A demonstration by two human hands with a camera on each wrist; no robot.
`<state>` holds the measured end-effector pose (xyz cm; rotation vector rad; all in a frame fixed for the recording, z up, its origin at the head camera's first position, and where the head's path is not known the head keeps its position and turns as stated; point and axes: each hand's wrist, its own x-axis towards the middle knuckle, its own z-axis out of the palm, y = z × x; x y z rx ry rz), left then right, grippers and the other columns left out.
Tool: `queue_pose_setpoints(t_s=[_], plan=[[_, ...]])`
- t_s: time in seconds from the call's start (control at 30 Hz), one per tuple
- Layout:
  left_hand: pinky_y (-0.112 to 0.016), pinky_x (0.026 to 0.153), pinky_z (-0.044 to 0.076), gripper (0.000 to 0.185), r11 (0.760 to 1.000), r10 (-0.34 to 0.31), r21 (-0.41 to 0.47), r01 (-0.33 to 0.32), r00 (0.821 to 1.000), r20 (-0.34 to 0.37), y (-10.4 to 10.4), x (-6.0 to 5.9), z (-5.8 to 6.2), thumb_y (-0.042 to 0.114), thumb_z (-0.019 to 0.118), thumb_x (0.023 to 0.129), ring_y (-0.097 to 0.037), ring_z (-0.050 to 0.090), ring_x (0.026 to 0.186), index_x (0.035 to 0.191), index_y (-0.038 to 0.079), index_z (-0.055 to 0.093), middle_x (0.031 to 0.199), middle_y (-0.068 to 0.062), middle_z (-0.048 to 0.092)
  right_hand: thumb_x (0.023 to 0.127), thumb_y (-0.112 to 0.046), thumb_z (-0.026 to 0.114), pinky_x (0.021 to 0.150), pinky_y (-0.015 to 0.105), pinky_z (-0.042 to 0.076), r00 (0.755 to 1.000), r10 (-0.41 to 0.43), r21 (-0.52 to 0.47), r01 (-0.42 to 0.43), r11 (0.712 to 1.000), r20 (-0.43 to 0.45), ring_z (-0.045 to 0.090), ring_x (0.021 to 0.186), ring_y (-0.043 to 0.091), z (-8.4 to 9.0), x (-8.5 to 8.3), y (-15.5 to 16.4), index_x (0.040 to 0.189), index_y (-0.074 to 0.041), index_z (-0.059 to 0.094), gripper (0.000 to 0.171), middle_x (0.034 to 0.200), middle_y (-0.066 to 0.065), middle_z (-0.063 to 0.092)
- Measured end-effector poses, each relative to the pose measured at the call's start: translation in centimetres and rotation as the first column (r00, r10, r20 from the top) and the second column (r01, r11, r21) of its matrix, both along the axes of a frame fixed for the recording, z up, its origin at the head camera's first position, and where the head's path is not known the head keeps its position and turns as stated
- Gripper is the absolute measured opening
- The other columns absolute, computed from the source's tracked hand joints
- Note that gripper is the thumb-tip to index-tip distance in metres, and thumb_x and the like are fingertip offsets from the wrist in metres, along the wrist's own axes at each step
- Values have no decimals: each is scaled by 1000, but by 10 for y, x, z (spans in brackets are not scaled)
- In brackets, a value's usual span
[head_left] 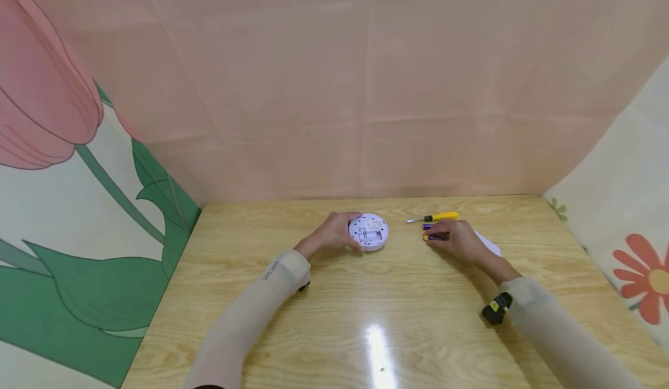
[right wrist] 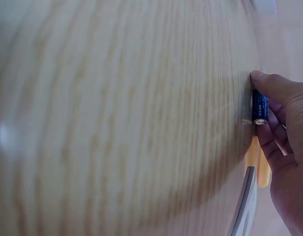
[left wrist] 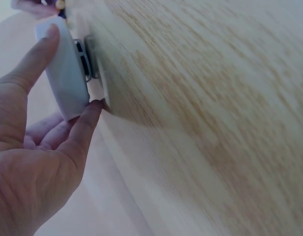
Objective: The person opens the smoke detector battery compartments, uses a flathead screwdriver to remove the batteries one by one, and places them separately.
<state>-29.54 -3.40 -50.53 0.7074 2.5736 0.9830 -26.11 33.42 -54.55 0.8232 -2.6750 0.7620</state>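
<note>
I see my left hand cupping the round white plastic device at its left edge, thumb and fingers curled round the rim, presumably to keep it from sliding on the pale wooden table. It lies back-up near the table's far middle, its open compartment facing me. My right hand rests on the table just right of it, fingers pinching a blue cylindrical battery against the wood; a second one seems to lie beside it. The yellow-handled screwdriver lies just beyond that hand. A white flat piece peeks out under my right wrist.
</note>
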Motion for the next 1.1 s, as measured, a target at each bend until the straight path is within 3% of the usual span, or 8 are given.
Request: queue_pose_setpoints(t_s=[0.27, 0.57, 0.77, 0.93, 1.1], plan=[[-40, 123, 39, 101, 1000, 0, 7, 0, 1000, 5, 0, 1, 2, 24, 102, 70, -26, 51, 145, 156, 6, 52, 158, -11, 54, 78, -7, 94, 67, 29, 61, 1000, -2, -46, 2, 999, 0, 73, 81, 19, 4, 2, 5, 105, -7, 83, 29, 101, 7, 80], [-40, 123, 38, 102, 1000, 3, 11, -3, 1000, 16, -1, 1, 3, 24, 102, 70, -27, 50, 146, 156, 6, 51, 158, -11, 54, 80, -15, 94, 71, 42, 64, 996, -76, -66, 78, 995, 45, 72, 86, 27, 12, 8, 19, 114, -2, 79, 39, 100, 10, 75], [-39, 123, 39, 102, 1000, 2, 6, -2, 1000, 7, 0, 0, 0, 24, 102, 69, -26, 51, 145, 156, 7, 51, 158, -10, 55, 79, -13, 95, 70, 46, 65, 998, -65, -78, 66, 995, 17, 74, 89, 35, 11, 13, 31, 119, 2, 76, 47, 107, 17, 75], [-39, 123, 39, 102, 1000, 3, 0, -3, 1000, -3, 0, 1, -1, 25, 102, 70, -26, 51, 145, 156, 7, 51, 158, -10, 55, 77, -15, 96, 83, 61, 60, 995, -100, -34, 100, 994, -18, 72, 101, 43, 14, 20, 40, 124, 5, 73, 56, 123, 25, 73], [-40, 123, 39, 102, 1000, 5, -7, -5, 1000, -13, 0, 1, 0, 25, 102, 69, -26, 53, 144, 156, 7, 52, 156, -11, 57, 79, -18, 95, 92, 68, 53, 991, -131, -14, 131, 991, 5, 65, 115, 51, 18, 25, 47, 130, 5, 70, 61, 132, 29, 68]])
